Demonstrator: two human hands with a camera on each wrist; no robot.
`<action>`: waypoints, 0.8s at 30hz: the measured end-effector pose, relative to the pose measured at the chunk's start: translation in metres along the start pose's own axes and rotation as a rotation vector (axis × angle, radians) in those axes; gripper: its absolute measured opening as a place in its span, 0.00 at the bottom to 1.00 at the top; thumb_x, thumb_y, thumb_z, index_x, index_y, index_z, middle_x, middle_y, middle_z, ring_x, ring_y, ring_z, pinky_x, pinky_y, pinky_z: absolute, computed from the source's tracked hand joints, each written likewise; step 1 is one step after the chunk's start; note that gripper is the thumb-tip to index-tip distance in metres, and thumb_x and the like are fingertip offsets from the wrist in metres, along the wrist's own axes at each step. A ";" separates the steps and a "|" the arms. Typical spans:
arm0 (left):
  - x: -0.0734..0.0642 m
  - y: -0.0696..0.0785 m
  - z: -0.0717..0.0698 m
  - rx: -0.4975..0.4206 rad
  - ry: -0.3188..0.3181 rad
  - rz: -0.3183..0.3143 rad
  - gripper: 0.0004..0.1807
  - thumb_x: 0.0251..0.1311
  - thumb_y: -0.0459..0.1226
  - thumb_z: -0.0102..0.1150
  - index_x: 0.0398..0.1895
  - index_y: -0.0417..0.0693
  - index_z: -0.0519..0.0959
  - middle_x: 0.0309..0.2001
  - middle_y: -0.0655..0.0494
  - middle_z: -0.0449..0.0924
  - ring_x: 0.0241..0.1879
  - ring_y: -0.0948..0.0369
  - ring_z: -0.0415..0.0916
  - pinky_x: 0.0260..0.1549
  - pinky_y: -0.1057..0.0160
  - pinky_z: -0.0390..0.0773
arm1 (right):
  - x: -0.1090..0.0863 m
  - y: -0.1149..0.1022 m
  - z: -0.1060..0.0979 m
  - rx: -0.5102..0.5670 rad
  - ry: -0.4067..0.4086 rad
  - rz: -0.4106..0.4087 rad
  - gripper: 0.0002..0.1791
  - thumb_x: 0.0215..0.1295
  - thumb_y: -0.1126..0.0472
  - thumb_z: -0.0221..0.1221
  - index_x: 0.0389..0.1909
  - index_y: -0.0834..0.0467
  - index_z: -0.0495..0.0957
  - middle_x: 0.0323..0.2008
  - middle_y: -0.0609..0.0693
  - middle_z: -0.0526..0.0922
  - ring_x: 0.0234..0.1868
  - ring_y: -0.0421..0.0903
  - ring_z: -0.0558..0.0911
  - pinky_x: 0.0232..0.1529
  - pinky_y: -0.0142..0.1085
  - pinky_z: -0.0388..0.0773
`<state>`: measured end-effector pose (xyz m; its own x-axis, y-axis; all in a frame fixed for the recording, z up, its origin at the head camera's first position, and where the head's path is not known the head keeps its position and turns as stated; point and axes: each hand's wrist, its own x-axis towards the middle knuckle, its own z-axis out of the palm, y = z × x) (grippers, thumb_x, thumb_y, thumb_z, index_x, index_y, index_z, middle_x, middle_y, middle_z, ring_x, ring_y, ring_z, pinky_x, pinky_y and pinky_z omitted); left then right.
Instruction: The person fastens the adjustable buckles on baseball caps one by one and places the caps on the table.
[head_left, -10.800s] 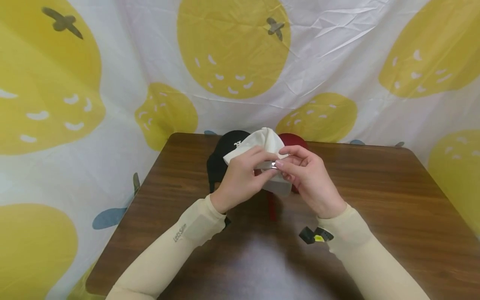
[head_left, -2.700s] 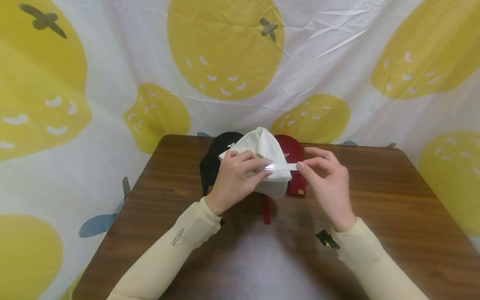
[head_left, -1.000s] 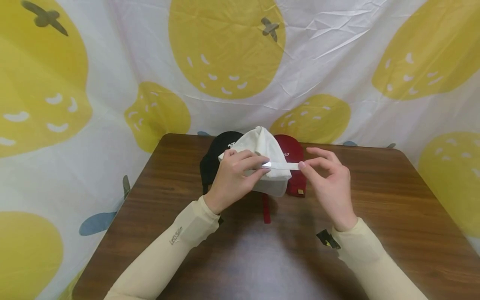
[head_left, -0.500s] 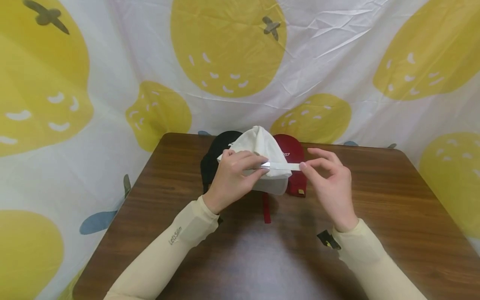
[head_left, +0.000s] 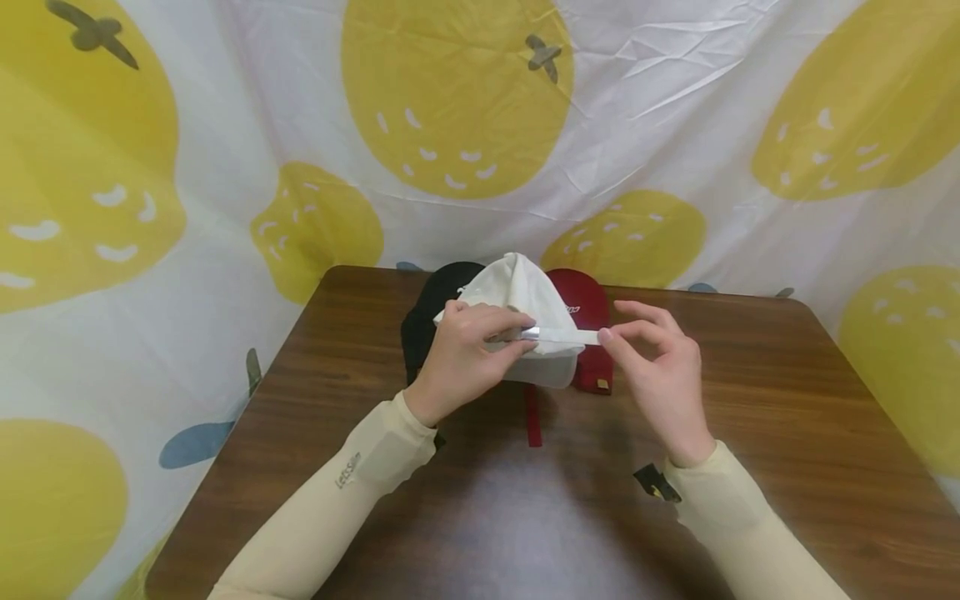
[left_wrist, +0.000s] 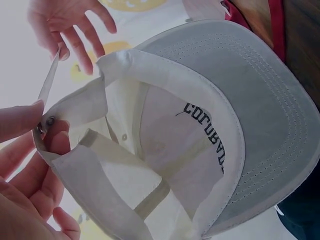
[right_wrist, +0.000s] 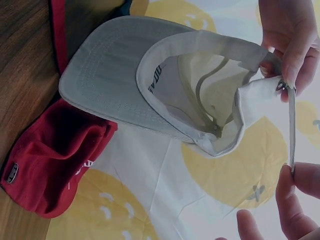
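A white baseball cap (head_left: 517, 292) hangs between my hands, its inside and grey brim underside (left_wrist: 265, 115) showing in the left wrist view. Dark stitched lettering shows inside the crown. My left hand (head_left: 476, 346) pinches the metal buckle (head_left: 530, 332) of the back strap between thumb and fingers. Out to the right, the free end of the white strap (head_left: 573, 336) is pulled straight. My right hand (head_left: 660, 367) pinches its tip between thumb and index finger, the other fingers spread loosely. Part of the cap is hidden behind my left hand.
Behind the white cap, a black cap (head_left: 423, 325) lies at the left and a red cap (head_left: 596, 367) at the right on the brown wooden table (head_left: 750, 400). A red strap (head_left: 533, 421) lies in front of them. A lemon-print curtain (head_left: 480, 225) hangs behind the table.
Over ten seconds ago both hands were close together at the buckle; since then my right hand has drawn the strap out to the right. In the last second the hands have barely moved.
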<state>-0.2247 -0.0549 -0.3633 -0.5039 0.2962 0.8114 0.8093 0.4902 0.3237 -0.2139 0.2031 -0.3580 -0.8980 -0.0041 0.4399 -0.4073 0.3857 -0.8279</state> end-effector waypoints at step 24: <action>0.013 0.005 -0.011 -0.378 -0.087 -0.510 0.15 0.54 0.39 0.77 0.45 0.53 0.87 0.32 0.60 0.83 0.34 0.62 0.78 0.36 0.58 0.80 | 0.002 -0.007 0.014 -0.032 -0.017 0.041 0.12 0.65 0.49 0.67 0.38 0.53 0.87 0.57 0.38 0.78 0.61 0.45 0.72 0.51 0.45 0.75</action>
<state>-0.2239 -0.0579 -0.3457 -0.8634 0.1753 0.4731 0.5042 0.2686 0.8208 -0.2153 0.1879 -0.3560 -0.9165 -0.0032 0.4001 -0.3653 0.4148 -0.8334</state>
